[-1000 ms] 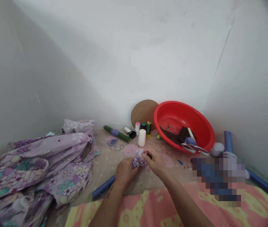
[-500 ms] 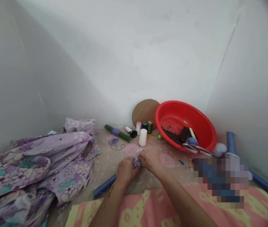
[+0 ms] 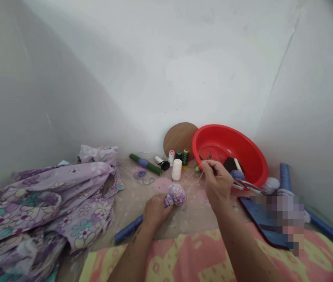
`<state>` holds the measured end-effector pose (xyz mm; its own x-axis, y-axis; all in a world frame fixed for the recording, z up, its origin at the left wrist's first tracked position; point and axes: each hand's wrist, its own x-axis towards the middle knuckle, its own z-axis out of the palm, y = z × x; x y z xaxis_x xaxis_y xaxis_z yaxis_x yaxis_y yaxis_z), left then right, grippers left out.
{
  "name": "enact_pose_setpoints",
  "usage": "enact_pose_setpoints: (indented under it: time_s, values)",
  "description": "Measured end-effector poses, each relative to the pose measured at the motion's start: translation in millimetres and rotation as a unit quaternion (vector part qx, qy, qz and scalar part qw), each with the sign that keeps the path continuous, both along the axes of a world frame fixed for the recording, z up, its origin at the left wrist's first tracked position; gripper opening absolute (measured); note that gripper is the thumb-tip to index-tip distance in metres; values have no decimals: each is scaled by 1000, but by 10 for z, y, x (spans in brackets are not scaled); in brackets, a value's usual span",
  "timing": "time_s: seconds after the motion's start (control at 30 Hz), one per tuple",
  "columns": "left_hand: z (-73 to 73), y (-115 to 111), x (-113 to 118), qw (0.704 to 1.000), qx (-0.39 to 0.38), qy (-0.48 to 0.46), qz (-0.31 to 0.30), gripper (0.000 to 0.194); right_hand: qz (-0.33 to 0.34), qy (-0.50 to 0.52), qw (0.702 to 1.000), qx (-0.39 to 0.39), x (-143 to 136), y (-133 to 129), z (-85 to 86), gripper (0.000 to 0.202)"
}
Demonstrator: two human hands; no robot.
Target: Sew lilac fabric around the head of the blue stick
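Note:
My left hand [image 3: 157, 209] is wrapped round a stick [image 3: 128, 230] covered in blue. At the stick's far end sits a round knob bundled in purple floral cloth [image 3: 177, 194], with the cloth gathered beside my fingers. My right hand [image 3: 217, 182] is raised to the right of the knob, in front of the red basin's near rim. Its thumb and forefinger are pinched on a thin, pale thread [image 3: 195, 181], which runs faintly back toward the knob. A white thread cone [image 3: 177, 170] stands just beyond the knob.
Several small thread spools [image 3: 185, 157] stand by a cardboard disc [image 3: 179, 140]. The tilted red basin [image 3: 251, 156] holds dark material, with scissors [image 3: 250, 186] at its rim. A green stick [image 3: 151, 167] lies behind. Floral cloth [image 3: 87, 207] is heaped left; a phone [image 3: 260, 219] lies right.
My right hand has moved from the cloth knob up and to the right, drawing thread out. The knob, covered before, now shows. My left hand has stayed on the stick.

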<state>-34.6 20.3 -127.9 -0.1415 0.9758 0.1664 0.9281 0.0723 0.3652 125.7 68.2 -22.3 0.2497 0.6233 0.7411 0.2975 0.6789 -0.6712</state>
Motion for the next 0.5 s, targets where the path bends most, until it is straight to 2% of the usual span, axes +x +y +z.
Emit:
enact_pose_setpoints:
  time_s: [0.2, 0.37, 0.5]
  values:
    - [-20, -1, -11, 1000, 11, 1, -9, 34, -19, 76, 997, 19, 26, -129, 139, 16]
    - [-23, 4, -9, 1000, 11, 5, -13, 33, -44, 44, 996, 57, 57, -289, 283, 12]
    - [9, -6, 10, 1000, 0, 10, 2, 33, -29, 50, 996, 66, 91, -345, 269, 10]
